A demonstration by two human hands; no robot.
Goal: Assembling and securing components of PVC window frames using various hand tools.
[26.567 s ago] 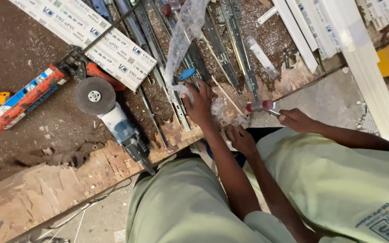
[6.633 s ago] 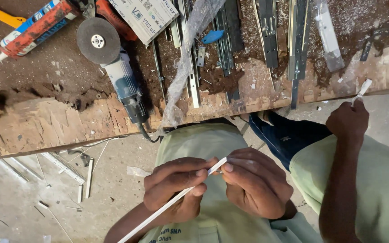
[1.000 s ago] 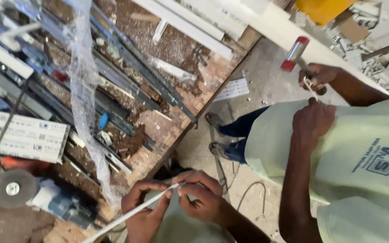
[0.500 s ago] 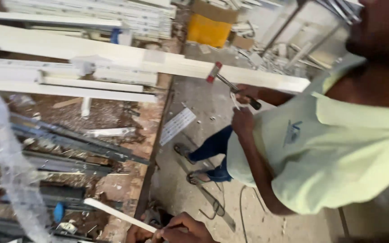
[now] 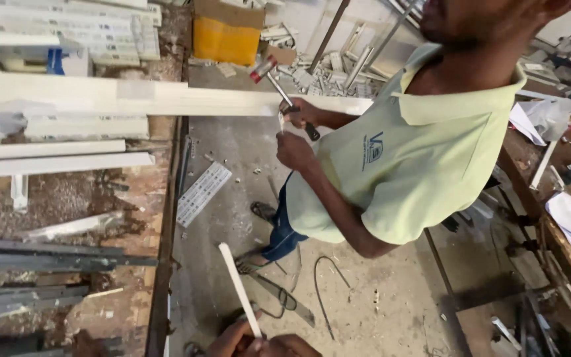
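Only the tops of my hands show, at the bottom edge. My left hand (image 5: 230, 340) and my right hand (image 5: 287, 346) sit close together, both closed on the lower end of a thin white strip (image 5: 238, 285). The strip sticks up and away over the concrete floor. In front of me a co-worker in a light green shirt (image 5: 404, 152) bends forward. One of their hands grips a red-headed hammer (image 5: 264, 67) by its handle. Their other hand (image 5: 292, 149) is held just below it, by the end of a long white profile (image 5: 186, 98).
A wooden workbench (image 5: 160, 218) on the left carries white profiles and dark metal rails (image 5: 47, 252). A flat white ribbed piece (image 5: 203, 192) and a bent wire (image 5: 328, 281) lie on the floor. A yellow box (image 5: 226, 39) stands at the back, another cluttered bench (image 5: 563, 218) on the right.
The view has tilted up from the bench and my lap to the co-worker and the floor. My hands have dropped to the bottom edge, and the strip now points up rather than sideways.
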